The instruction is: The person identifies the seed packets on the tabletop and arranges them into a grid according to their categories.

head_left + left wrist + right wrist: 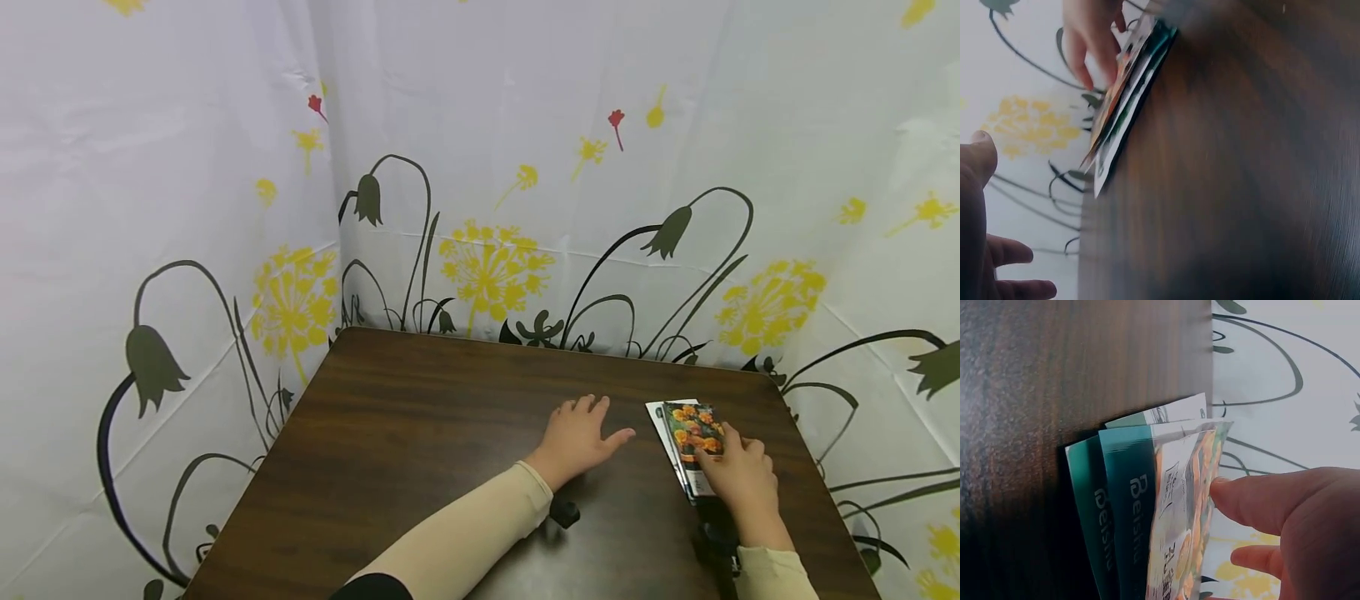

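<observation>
A small stack of flat seed packets [693,442] lies on the brown table [420,417], toward its right side. The top packet [1188,500] carries a picture of orange flowers; green packets [1129,487] show under it, slightly fanned out. Over the stack's right edge is my right hand [742,479], its thumb [1244,497] touching the top packet's face and its other fingers loosely bent. My left hand [573,442] hovers over the table left of the stack, fingers spread, holding nothing. In the left wrist view the packets [1125,112] appear edge-on, with the right hand [1094,37] above.
A white curtain [525,125] printed with yellow and dark green flowers hangs behind and beside the table. Black wrist devices [565,512] sit under both forearms, close to the tabletop.
</observation>
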Available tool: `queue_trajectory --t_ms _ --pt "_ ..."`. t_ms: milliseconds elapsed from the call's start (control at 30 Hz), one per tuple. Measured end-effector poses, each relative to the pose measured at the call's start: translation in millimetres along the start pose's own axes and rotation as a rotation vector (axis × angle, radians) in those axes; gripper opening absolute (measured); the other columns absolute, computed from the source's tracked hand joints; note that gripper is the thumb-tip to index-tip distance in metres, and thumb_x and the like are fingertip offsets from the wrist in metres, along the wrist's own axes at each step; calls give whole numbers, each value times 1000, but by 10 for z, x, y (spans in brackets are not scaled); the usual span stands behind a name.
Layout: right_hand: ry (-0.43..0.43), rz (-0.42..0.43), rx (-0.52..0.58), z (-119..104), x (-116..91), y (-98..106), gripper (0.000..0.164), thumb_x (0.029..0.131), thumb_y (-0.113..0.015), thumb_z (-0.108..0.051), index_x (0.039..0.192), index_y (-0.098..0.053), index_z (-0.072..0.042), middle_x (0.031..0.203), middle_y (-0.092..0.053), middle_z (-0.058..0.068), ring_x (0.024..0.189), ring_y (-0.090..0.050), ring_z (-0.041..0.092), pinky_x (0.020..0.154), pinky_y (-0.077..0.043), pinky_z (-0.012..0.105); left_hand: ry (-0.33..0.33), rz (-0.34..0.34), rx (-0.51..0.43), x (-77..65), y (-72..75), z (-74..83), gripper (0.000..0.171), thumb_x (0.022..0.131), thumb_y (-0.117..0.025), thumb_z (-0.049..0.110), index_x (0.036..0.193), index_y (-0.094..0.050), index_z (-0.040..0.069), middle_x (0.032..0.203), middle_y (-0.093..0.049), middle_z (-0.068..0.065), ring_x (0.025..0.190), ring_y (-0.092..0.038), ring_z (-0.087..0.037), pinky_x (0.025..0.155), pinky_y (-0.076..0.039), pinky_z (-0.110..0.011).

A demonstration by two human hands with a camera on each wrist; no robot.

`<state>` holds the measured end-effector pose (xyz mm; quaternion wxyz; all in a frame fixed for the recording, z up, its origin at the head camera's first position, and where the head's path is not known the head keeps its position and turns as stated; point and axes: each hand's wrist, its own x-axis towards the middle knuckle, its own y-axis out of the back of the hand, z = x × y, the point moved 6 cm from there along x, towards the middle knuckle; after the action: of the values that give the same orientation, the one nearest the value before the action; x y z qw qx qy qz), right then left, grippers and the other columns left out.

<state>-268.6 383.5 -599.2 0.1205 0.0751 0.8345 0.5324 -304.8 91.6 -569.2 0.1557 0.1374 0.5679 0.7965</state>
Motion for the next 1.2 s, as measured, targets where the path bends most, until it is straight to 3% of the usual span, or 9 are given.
queue_trajectory --t_ms 267,400,533,667,767,967,1067,1133,1200 --pt "-41 25 13 18 -7 9 89 105 -64 -45 165 -27 8 153 -30 51 135 -35 73 104 -37 84 -1 -38 -50 80 -67 322 96 97 -38 91 165 -50 24 160 -58 -1 141 -61 -27 113 -56 -45" --pt "-48 20 15 45 -2 -15 90 104 -64 -44 164 -26 11 151 -29 53 134 -34 74 104 -37 84 -23 -56 -139 167 -67 470 92 98 -48 86 160 -55 19 157 -60 -3 142 -61 -23 113 -56 -37" --pt "-49 21 18 77 -10 -48 90 103 -65 -44 162 -27 13 147 -31 54 132 -36 76 103 -38 84 -32 -130 -248 215 -139 654 79 105 -53 75 157 -60 15 155 -64 -1 142 -62 -18 113 -55 -32" --pt "-46 52 29 48 -17 -53 89 102 -67 -41 159 -29 16 143 -35 54 130 -39 75 100 -40 83 6 -212 -335 249 -273 765 65 109 -58 61 150 -66 12 144 -72 -1 131 -68 -13 105 -57 -28" --pt "-41 57 30 20 -14 -69 91 101 -70 -41 155 -30 21 139 -37 54 128 -40 74 99 -42 81 52 -266 -433 246 -386 781 51 109 -63 51 138 -73 11 126 -78 -3 111 -73 -15 91 -60 -29" --pt "-15 69 25 3 1 -74 89 100 -72 -43 144 -39 27 129 -39 52 123 -41 72 96 -44 78 127 -319 -588 247 -455 865 45 107 -67 41 136 -76 8 133 -77 -2 118 -73 -14 98 -59 -29" --pt "-18 66 18 22 1 -67 87 100 -72 -43 140 -42 28 126 -39 51 120 -42 71 95 -44 76 173 -357 -757 243 -483 920 35 107 -68 35 95 -79 3 92 -77 -3 79 -68 -13 71 -54 -27" --pt "-26 67 20 30 -3 -62 86 99 -73 -43 139 -43 27 126 -40 51 120 -42 71 95 -44 75 212 -374 -878 234 -506 948 43 106 -69 29 68 -64 8 65 -60 0 58 -51 -13 57 -40 -28" --pt "-30 80 26 23 -2 -51 86 98 -74 -42 138 -44 28 126 -40 51 119 -41 70 95 -43 75 248 -391 -988 234 -528 976 52 105 -70 24 60 -47 13 57 -42 2 53 -38 -15 55 -33 -30"
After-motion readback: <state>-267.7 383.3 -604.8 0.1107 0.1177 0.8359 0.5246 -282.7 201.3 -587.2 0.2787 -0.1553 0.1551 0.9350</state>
